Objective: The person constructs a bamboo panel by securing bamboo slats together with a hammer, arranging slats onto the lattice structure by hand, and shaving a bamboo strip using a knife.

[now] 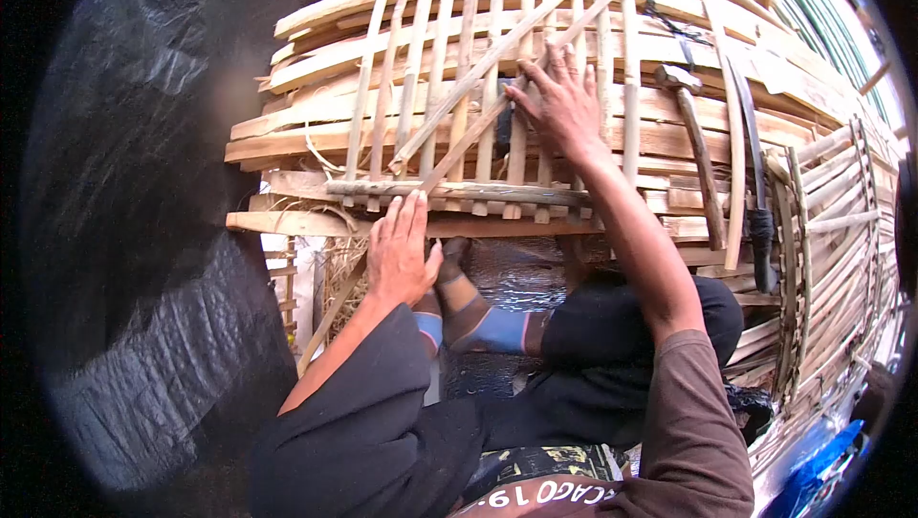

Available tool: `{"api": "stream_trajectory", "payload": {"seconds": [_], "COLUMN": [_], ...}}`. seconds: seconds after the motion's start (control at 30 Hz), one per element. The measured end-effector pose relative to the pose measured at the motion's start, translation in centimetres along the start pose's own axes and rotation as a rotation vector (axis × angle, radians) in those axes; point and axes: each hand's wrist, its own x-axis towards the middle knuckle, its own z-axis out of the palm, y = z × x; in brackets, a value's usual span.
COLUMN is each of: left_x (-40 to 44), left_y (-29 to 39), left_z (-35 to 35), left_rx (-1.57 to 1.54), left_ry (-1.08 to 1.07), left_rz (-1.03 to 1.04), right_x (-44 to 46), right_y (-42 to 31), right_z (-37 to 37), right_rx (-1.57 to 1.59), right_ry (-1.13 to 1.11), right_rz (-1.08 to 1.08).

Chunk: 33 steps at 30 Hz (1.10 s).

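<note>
Slatted frame: the lattice of thin slats (489, 107) lies flat over stacked boards (306, 138), directly in front of the person, with a near rail (478, 191) across the slat ends on the knee side
Left hand: the hand (402, 250) reaches to the near rail, fingers straight and close together, tips at its edge, thumb apart; nothing seems gripped
Right hand: the hand (559, 107) lies over the slats by the upper part of the diagonal slats, fingers spread wide; whether any fingertip hooks a slat, I cannot tell
Handling: probably light for its spread, dry and not slippery; each thin slat likely bends or snaps if pressed alone, while the rail looks stiffer
Where to hold: best by the near rail, a hand towards each end, rather than by one loose-looking slat end
Beside it: a hammer (702, 150) and a long knife (755, 174) lie to the right, apart from both hands
</note>
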Motion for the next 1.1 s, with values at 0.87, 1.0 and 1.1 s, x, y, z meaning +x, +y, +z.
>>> {"api": "stream_trajectory", "payload": {"seconds": [0.87,1.0,1.1], "left_x": [-0.10,-0.17,-0.21], "left_y": [0.36,0.28,0.19], "left_z": [-0.16,-0.16,-0.01], "left_rx": [-0.031,-0.032,-0.033], "left_ry": [-0.049,-0.049,-0.053], "left_rz": [-0.018,-0.022,-0.028], "right_x": [-0.26,-0.42,-0.43], "right_y": [-0.38,-0.36,-0.26], "right_z": [-0.79,-0.73,-0.61], "right_rx": [-0.036,-0.020,0.027], "right_ry": [-0.047,-0.033,-0.026], "right_rz": [0.031,0.020,0.007]}}
